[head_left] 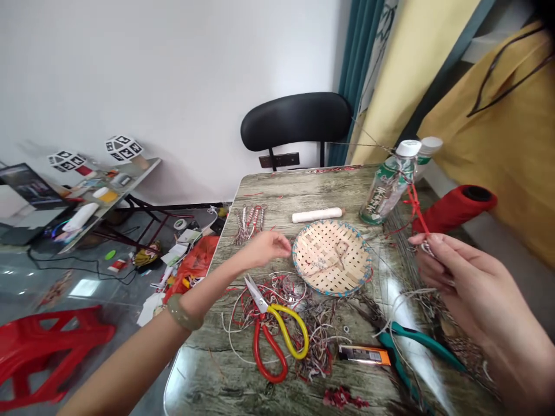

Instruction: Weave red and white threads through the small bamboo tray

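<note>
The right hand [472, 277], at the right of the frame, has its thumb and fingertips pinched closely on a red cord [417, 209]; a small pale piece shows at the fingers, too small to make out. The left hand [271, 248], near the middle, has its fingers curled with the tips nearly together. Whether that grip has hold of a fine thread, I cannot tell.

From the right hand the cord climbs to the neck of a bottle [381, 193], which appears to serve as its anchor. Good handling here probably means a light, even pull: enough to hold the strands straight, not enough to tip the bottle. Pinching close to the working point should give neater control than holding far down.

Just beside the left hand lies a round woven basket [321, 237]; lifting that wrist over its rim would avoid snagging. A red spool [451, 214] lies near the bottle and the cord, so the two reds could be confused.

Lower on the surface [299, 188], scissors [259, 300] rest on tangled thread scraps [321, 335], with green-handled pliers [429, 342] at lower right. Loose ends are best held clear of both, since stray strands could catch.
</note>
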Motion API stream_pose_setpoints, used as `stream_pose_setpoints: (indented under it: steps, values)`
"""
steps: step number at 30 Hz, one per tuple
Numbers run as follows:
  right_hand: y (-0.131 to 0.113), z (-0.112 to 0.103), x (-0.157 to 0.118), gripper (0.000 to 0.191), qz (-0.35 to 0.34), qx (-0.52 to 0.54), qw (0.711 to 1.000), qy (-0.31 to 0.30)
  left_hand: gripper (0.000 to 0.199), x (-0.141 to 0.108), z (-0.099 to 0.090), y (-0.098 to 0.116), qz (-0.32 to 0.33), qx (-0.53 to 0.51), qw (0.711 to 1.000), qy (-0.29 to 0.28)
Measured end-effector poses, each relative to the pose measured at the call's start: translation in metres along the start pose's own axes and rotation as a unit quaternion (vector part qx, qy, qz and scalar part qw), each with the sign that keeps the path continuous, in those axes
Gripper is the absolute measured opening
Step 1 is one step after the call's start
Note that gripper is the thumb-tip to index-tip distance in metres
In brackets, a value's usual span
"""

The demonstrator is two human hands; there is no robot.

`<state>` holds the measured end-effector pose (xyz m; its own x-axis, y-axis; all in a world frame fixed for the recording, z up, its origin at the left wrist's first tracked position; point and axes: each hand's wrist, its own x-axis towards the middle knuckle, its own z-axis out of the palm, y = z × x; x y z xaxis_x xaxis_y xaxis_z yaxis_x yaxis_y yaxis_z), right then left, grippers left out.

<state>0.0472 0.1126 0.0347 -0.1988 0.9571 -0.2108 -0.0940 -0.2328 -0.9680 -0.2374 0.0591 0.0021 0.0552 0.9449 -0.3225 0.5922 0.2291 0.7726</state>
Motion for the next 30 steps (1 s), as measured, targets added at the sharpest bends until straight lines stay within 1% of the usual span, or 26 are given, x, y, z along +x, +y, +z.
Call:
stream_pose_setpoints:
  steps: [2,3,4,6,10,13,15,18,20,22,27,30]
  values:
    - [0.002,0.001,-0.001,0.021,0.005,-0.007,1.0,0.001,0.012,-0.009,-0.001,-0.031,-0.022,0.046,0.999,-0.004]
    - [0.003,0.001,-0.001,0.021,0.007,-0.01,1.0,0.003,0.013,-0.013,0.0,-0.042,-0.028,0.069,0.997,-0.006]
    - [0.005,0.0,-0.001,0.022,0.009,-0.012,1.0,0.005,0.014,-0.017,0.001,-0.05,-0.032,0.09,0.995,-0.008]
    - [0.008,-0.002,0.0,0.022,0.015,-0.01,1.0,0.011,0.013,-0.024,0.003,-0.06,-0.035,0.127,0.991,-0.011]
    - [0.012,-0.006,0.003,0.023,0.016,-0.006,1.0,0.023,0.012,-0.039,0.006,-0.061,-0.038,0.186,0.982,-0.015]
    - [0.011,-0.004,0.002,0.024,0.017,-0.009,1.0,0.022,0.005,-0.046,0.009,-0.059,-0.038,0.206,0.978,-0.008]
    - [0.01,-0.003,0.001,0.025,0.02,-0.01,0.999,0.022,0.005,-0.047,0.009,-0.059,-0.035,0.199,0.979,-0.007]
    - [0.01,-0.003,0.0,0.025,0.024,-0.009,0.999,0.02,0.006,-0.047,0.001,-0.057,-0.028,0.163,0.986,-0.003]
    - [0.011,-0.004,0.0,0.025,0.021,-0.01,0.999,0.022,0.009,-0.047,-0.008,-0.051,-0.022,0.127,0.992,0.003]
    - [0.011,-0.005,0.0,0.025,0.019,-0.013,0.999,0.025,0.009,-0.049,-0.017,-0.037,-0.009,0.087,0.996,0.007]
    - [0.008,0.0,-0.002,0.021,0.042,-0.008,0.999,0.016,0.01,-0.06,-0.038,0.018,0.043,0.013,0.999,0.018]
    - [0.006,0.003,-0.003,0.021,0.039,-0.013,0.999,0.015,0.01,-0.064,-0.05,0.047,0.089,-0.048,0.992,0.072]
